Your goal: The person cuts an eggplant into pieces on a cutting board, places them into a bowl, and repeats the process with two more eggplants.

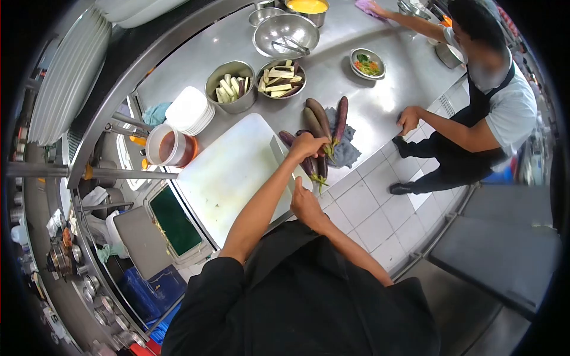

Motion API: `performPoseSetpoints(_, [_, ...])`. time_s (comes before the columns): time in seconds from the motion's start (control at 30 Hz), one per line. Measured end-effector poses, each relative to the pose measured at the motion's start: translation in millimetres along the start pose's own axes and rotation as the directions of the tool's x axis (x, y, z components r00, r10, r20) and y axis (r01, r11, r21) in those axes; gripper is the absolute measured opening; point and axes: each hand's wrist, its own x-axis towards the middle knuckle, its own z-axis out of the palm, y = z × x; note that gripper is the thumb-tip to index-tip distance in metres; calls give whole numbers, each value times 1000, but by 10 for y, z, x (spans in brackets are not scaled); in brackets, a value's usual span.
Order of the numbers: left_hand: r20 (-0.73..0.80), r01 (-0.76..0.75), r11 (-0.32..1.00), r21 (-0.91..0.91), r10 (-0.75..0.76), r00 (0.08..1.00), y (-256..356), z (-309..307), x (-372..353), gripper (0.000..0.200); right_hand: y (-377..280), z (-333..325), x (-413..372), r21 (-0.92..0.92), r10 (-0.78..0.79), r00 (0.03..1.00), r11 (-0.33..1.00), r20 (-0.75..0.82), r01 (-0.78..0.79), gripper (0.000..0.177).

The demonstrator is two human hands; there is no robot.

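Several long purple eggplants (341, 118) lie beside the cutting board, some of them on a dark grey cloth (350, 149). My left hand (309, 145) reaches over the pile with its fingers closed round an eggplant near the stem end. Close to my body, my right hand (306, 204) is closed round the handle of a knife (281, 152). Its broad blade points away from me along the right edge of the white cutting board (222, 160). Part of the blade is hidden behind my left wrist.
Cut eggplant pieces fill a metal pot (231, 101) and a metal bowl (281, 92). White containers (190, 113) and a tub of reddish liquid (172, 148) stand left. A bowl of chopped vegetables (367, 64) sits right. A co-worker (475, 113) wipes the steel counter (344, 29) with a purple cloth.
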Motion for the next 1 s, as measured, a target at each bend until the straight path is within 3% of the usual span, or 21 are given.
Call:
performPoseSetpoints(0.03, [64, -34, 972, -231, 50, 997, -32, -136, -95, 39, -11, -12, 27, -1, -11, 1000, 1000, -10, 11, 38])
performPoseSetpoints(0.07, [55, -35, 971, -236, 49, 997, -61, -301, -177, 39, -19, -22, 41, -4, -19, 1000, 1000, -5, 19, 38])
performPoseSetpoints(0.13, [157, -8, 854, -520, 105, 982, -189, -628, -388, 33, -93, -99, 16, -95, -50, 998, 994, 47, 54, 39])
performPoseSetpoints(0.2, [107, -77, 854, -515, 152, 983, -295, -936, -816, 30, -86, -98, 48, -96, -73, 997, 992, 36, 77, 39])
performPoseSetpoints(0.27, [-55, -176, 890, -420, 169, 984, -404, -1179, -1337, 34, -33, -59, 46, -91, -91, 995, 991, 35, 94, 39])
performPoseSetpoints(0.33, [-307, -349, 903, -250, 268, 913, -759, -1347, -1660, 43, 69, -64, 111, 24, -74, 997, 997, 31, 73, 45])
performPoseSetpoints(0.37, [-357, -275, 959, -73, 233, 905, -917, -1470, -1832, 45, 100, -90, 120, 62, -63, 997, 996, 52, 60, 42])
performPoseSetpoints(0.4, [-382, -266, 960, -88, 214, 899, -1054, -1494, -1907, 45, 5, -169, 91, 78, -61, 998, 995, 1, 60, 35])
performPoseSetpoints(0.47, [-543, -33, 980, 196, 137, 829, -1476, -1411, -1947, 41, 84, -161, 81, 80, -46, 999, 996, 20, 44, 30])
performPoseSetpoints(0.5, [-631, -70, 934, 351, 291, 719, -1858, -1282, -1816, 39, 20, -175, 77, 71, -64, 997, 996, 40, 61, 30])
performPoseSetpoints(0.53, [-675, 9, 937, 349, 245, 696, -1986, -1180, -1777, 36, -73, -228, 46, 87, -31, 999, 996, 37, 28, 30])
performPoseSetpoints(0.6, [-746, 75, 901, 428, 305, 592, -2178, -1032, -1737, 36, -182, -267, -35, 92, -1, 999, 996, 50, -4, 30])
performPoseSetpoints(0.73, [-785, 62, 915, 398, 305, 539, -2321, -949, -1799, 38, -397, -232, -120, -29, -55, 996, 998, 77, 58, 26])
performPoseSetpoints(0.8, [-859, 70, 925, 374, 317, 401, -2389, -961, -1839, 37, -520, -189, -65, -83, -73, 993, 993, 94, 81, 24])
performPoseSetpoints(0.87, [-862, 76, 923, 376, 319, 394, -2515, -951, -1910, 33, -599, -172, 8, -110, -135, 976, 982, 170, 155, 19])
performPoseSetpoints(1.0, [-874, 77, 916, 393, 346, 342, -2702, -926, -1999, 19, -803, -193, 72, -134, -205, 962, 964, 181, 230, 16])
